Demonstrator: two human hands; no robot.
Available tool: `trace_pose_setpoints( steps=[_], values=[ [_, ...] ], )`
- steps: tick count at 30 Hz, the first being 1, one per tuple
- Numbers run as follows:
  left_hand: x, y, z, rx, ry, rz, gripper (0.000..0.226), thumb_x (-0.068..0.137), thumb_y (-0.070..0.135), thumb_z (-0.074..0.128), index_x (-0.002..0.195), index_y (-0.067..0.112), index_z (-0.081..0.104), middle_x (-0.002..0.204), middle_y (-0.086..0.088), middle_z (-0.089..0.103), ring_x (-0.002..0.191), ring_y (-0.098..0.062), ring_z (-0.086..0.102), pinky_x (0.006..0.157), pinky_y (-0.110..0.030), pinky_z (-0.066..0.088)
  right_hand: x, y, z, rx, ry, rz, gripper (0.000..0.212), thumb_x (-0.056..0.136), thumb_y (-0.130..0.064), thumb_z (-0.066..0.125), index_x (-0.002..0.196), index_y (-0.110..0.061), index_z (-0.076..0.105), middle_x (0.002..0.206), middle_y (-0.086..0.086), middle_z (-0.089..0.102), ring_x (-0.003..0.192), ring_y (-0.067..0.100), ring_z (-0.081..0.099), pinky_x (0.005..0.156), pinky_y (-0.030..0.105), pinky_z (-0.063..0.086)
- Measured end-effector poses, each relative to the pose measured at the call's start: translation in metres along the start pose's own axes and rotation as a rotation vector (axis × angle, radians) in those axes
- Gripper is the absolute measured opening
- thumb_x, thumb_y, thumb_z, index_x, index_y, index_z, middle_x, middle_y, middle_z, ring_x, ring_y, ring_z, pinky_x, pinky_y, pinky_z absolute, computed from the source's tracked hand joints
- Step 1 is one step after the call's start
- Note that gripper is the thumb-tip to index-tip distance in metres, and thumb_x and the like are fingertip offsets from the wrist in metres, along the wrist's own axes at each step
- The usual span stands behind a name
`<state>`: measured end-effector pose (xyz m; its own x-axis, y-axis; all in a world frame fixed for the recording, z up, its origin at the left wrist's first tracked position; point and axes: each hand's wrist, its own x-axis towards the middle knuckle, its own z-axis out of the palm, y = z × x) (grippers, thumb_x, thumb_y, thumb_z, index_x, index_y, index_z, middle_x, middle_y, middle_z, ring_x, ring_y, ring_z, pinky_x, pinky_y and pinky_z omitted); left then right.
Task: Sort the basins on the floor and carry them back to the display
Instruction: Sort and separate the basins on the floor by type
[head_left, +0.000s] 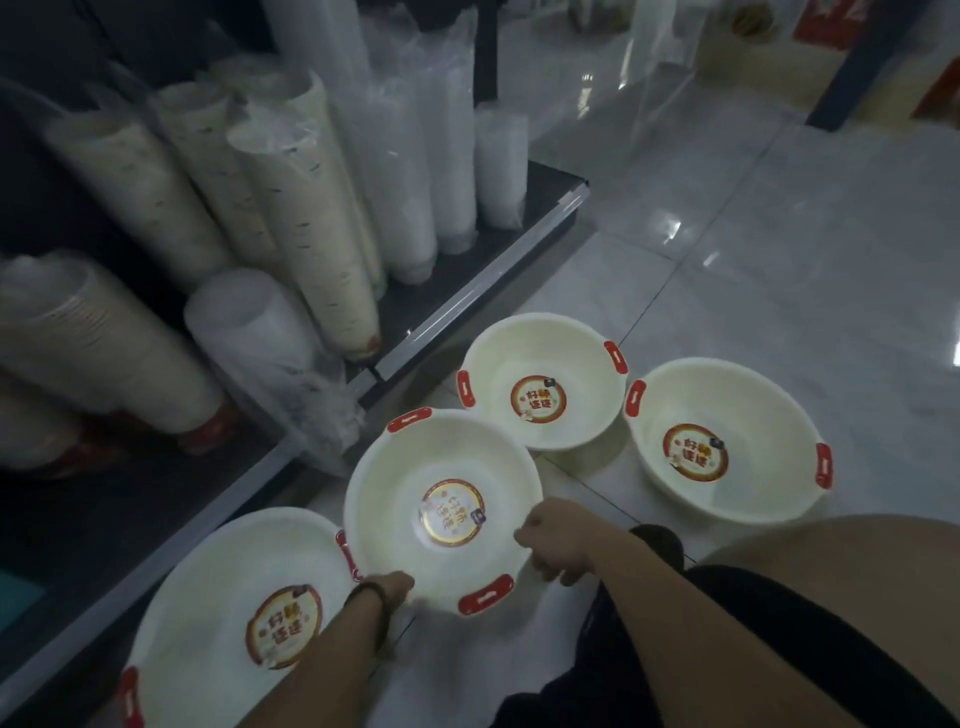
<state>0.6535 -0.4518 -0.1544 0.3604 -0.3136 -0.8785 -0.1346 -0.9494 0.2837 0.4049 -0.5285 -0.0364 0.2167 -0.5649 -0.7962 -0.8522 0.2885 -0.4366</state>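
Basin (441, 457), the middle one of four, is held low over the floor (779, 260). The left hand (387, 584) and right hand (553, 543) each curl round its near rim, likely to nest it by size. It overlaps the large basin (223, 597) on its left. The far basin (543, 364) and right basin (722, 405) rest on glossy tiles. A dim shelf (493, 260) alongside holds wrapped cup stacks (317, 208).
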Motion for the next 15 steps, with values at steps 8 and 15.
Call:
trace_pose_setpoints(
  steps=[8, 15],
  values=[
    [-0.002, -0.010, 0.023, -0.752, -0.066, -0.106, 0.060, 0.094, 0.015, 0.068, 0.145, 0.026, 0.039, 0.138, -0.017, 0.052, 0.126, -0.046, 0.052, 0.104, -0.064, 0.041, 0.001, 0.029, -0.006, -0.014, -0.033, 0.096, 0.033, 0.104, -0.028, 0.049, 0.117, -0.003, 0.065, 0.102, 0.015, 0.076, 0.094, 0.034, 0.078, 0.089, 0.047, 0.063],
    [-0.041, 0.001, 0.028, -0.979, -0.070, -0.097, 0.043, 0.096, -0.003, 0.052, 0.135, 0.014, 0.051, 0.115, -0.021, 0.067, 0.089, -0.041, 0.067, 0.053, -0.054, 0.060, -0.020, 0.031, -0.010, 0.027, 0.084, 0.072, 0.030, 0.103, -0.027, 0.048, 0.107, -0.006, 0.068, 0.103, 0.017, 0.075, 0.090, 0.029, 0.076, 0.088, 0.045, 0.064]
  ],
)
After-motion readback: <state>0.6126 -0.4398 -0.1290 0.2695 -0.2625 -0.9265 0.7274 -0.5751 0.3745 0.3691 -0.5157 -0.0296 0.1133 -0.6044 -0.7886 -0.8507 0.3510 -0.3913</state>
